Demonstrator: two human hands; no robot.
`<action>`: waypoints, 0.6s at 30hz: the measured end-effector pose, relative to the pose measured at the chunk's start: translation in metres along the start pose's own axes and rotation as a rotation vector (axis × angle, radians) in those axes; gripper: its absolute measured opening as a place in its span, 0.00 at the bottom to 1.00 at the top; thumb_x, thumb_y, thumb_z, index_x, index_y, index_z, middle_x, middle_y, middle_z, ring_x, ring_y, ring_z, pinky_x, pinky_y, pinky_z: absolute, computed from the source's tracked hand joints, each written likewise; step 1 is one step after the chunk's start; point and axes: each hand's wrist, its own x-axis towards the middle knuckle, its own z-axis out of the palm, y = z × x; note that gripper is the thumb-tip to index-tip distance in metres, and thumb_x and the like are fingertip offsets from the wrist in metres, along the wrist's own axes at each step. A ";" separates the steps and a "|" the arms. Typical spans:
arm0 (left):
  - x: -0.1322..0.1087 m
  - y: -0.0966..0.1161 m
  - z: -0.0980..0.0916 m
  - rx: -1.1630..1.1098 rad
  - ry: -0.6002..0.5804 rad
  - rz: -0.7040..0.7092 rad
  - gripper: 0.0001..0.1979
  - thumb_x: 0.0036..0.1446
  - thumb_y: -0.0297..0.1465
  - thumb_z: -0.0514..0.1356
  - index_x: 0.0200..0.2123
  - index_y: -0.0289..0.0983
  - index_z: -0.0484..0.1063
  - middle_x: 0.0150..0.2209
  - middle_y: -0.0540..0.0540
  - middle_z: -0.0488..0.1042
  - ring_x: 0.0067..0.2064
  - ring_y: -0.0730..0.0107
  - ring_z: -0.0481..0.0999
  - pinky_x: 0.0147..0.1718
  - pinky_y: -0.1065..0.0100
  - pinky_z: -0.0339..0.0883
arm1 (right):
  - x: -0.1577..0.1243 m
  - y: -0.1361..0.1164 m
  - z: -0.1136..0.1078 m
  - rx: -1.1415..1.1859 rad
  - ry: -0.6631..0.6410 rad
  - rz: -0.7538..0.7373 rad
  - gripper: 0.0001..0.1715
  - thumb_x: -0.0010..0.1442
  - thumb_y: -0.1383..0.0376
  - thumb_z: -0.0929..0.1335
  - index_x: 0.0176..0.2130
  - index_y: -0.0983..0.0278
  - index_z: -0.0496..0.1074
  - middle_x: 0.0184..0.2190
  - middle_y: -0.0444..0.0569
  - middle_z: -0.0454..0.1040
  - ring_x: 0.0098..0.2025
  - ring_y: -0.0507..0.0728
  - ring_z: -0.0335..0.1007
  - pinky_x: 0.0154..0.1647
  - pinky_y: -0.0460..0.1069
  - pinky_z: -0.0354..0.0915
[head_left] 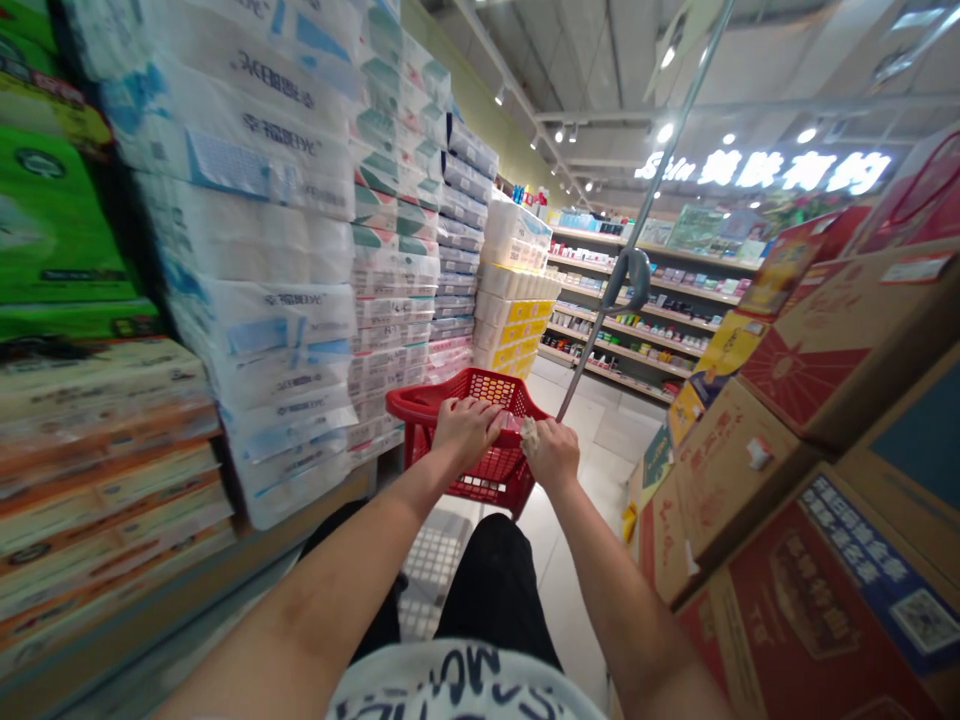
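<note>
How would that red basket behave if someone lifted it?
The red basket would probably stay stiff, given its thick rim. It may be light for its size, since it is full of holes. Its smooth-looking rim might feel slightly slippery.

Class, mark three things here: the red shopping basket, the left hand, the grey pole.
Red shopping basket (487, 488): head view, mesh of its near wall.
Left hand (463, 432): head view, back of the hand.
Grey pole (650, 200): head view, shaft above the hook (640, 280).
</note>
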 end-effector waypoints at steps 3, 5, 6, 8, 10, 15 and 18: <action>0.000 -0.002 0.000 -0.016 0.003 -0.005 0.17 0.66 0.42 0.46 0.49 0.47 0.71 0.48 0.48 0.76 0.50 0.60 0.69 0.51 0.52 0.52 | -0.003 -0.003 0.003 0.000 0.055 0.034 0.18 0.65 0.56 0.59 0.38 0.63 0.72 0.38 0.53 0.74 0.43 0.59 0.69 0.48 0.52 0.58; -0.001 -0.003 0.000 -0.022 0.003 0.005 0.17 0.66 0.41 0.46 0.48 0.47 0.71 0.48 0.48 0.76 0.50 0.60 0.70 0.51 0.52 0.52 | 0.012 0.000 -0.002 -0.015 -0.140 0.010 0.18 0.64 0.54 0.59 0.40 0.61 0.72 0.38 0.52 0.75 0.41 0.58 0.70 0.43 0.51 0.60; -0.001 -0.004 0.000 -0.023 0.004 0.010 0.16 0.66 0.41 0.47 0.48 0.47 0.71 0.48 0.48 0.76 0.50 0.60 0.70 0.51 0.52 0.52 | 0.022 0.002 -0.006 -0.025 -0.273 -0.030 0.19 0.64 0.53 0.59 0.41 0.59 0.72 0.38 0.51 0.75 0.39 0.58 0.71 0.40 0.51 0.61; -0.002 -0.006 -0.001 -0.022 0.005 0.017 0.16 0.65 0.40 0.47 0.49 0.47 0.71 0.49 0.48 0.76 0.51 0.60 0.70 0.50 0.52 0.52 | 0.041 0.006 -0.014 -0.049 -0.457 -0.126 0.19 0.64 0.52 0.59 0.45 0.55 0.71 0.38 0.50 0.76 0.37 0.58 0.73 0.37 0.50 0.61; -0.003 -0.008 -0.002 -0.023 0.002 0.024 0.16 0.65 0.40 0.48 0.49 0.47 0.71 0.50 0.48 0.76 0.51 0.60 0.69 0.50 0.53 0.53 | 0.050 0.007 -0.019 -0.061 -0.519 -0.170 0.19 0.64 0.51 0.59 0.46 0.54 0.71 0.38 0.50 0.77 0.37 0.58 0.73 0.35 0.49 0.61; -0.002 -0.012 -0.006 -0.027 -0.022 0.032 0.16 0.65 0.40 0.48 0.49 0.46 0.71 0.50 0.49 0.76 0.51 0.60 0.70 0.50 0.53 0.53 | 0.017 -0.004 -0.010 -0.030 -0.233 -0.044 0.19 0.65 0.53 0.59 0.40 0.60 0.72 0.37 0.51 0.76 0.38 0.57 0.72 0.39 0.50 0.60; 0.000 -0.014 -0.006 -0.030 -0.022 0.029 0.16 0.65 0.40 0.47 0.49 0.47 0.71 0.50 0.50 0.76 0.51 0.61 0.70 0.50 0.53 0.53 | -0.006 -0.012 -0.004 -0.008 0.030 0.006 0.18 0.64 0.54 0.61 0.37 0.64 0.72 0.37 0.54 0.75 0.42 0.58 0.70 0.45 0.51 0.59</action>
